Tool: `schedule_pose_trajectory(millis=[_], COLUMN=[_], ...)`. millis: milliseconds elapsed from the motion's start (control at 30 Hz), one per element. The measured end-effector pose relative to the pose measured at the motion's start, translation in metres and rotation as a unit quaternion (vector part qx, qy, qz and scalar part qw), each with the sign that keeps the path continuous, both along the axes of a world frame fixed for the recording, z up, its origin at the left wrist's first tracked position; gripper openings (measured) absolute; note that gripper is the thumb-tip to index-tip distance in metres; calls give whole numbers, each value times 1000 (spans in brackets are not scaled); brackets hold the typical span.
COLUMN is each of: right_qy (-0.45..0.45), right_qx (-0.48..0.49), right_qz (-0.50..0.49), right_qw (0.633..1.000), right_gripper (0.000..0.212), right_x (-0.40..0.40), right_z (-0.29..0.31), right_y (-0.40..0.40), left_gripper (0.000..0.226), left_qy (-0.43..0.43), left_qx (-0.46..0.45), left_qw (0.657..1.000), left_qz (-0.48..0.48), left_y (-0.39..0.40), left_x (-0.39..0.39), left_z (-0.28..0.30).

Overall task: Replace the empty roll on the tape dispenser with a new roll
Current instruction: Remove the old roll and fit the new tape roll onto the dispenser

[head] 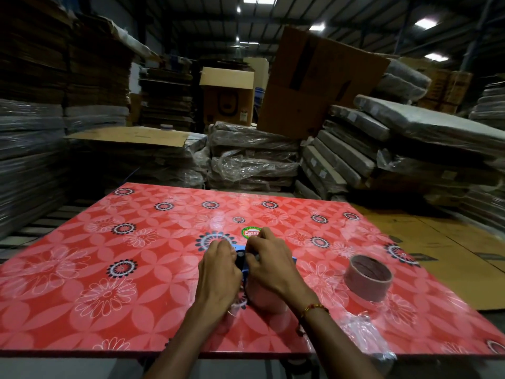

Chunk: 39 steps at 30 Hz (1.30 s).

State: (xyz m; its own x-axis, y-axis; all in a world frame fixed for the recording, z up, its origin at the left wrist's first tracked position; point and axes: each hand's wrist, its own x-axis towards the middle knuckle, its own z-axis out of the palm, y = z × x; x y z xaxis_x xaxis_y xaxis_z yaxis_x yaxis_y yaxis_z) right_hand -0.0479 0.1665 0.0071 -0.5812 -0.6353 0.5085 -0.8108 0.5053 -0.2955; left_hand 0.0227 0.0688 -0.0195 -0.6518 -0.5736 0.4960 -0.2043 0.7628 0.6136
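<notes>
Both hands on blue plastic tape dispenser (244, 262), red floral surface (109, 255).
Left hand (218, 272) and right hand (269, 262) grip it; brown cardboard tape core (369, 280) stands well right.

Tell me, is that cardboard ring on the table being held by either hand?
No, the cardboard ring stands alone; both hands grip the blue tape dispenser.

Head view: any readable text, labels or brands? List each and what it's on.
"Patel": white letters on a red band across the round green sticker on the red floral table; its lower part is hidden by the right hand.
Printed panel on the open cardboard box behind: too blurred to read.
Nothing else legible.
</notes>
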Motion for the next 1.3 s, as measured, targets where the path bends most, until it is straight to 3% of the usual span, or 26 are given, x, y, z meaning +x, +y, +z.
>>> schedule_pose_trajectory(millis=[233, 367, 567, 833, 1000, 1200, 1300], right_qy=[-69, -93, -30, -13, -20, -30, -37], right_qx=[-11, 6, 14, 12, 8, 7, 6], right_qz=[-8, 7, -31, -24, -18, -22, -20], right_qw=[998, 996, 999, 1000, 1000, 999, 999], right_gripper=[15, 15, 10, 13, 13, 11, 10], right_x=[-6, -10, -4, -5, -7, -9, -9], right_z=[0, 5, 3, 2, 2, 2, 1], right_y=[-1, -1, -9, -12, -10, -9, -8], left_gripper=[15, 12, 5, 13, 33, 31, 13], left_qy=[-33, -59, -12, 25, 57, 107, 91], left_qx=[51, 16, -58, -11, 37, 132, 69], left_qw=[995, 991, 994, 990, 981, 975, 989], left_qz=[-80, -122, -92, -139, -179, -142, -96], left_y=[-30, -43, -36, -40, -42, -34, -33], left_x=[6, -1, -7, -2, 3, 4, 0], left_z=[4, 9, -5, -6, -18, -19, -21])
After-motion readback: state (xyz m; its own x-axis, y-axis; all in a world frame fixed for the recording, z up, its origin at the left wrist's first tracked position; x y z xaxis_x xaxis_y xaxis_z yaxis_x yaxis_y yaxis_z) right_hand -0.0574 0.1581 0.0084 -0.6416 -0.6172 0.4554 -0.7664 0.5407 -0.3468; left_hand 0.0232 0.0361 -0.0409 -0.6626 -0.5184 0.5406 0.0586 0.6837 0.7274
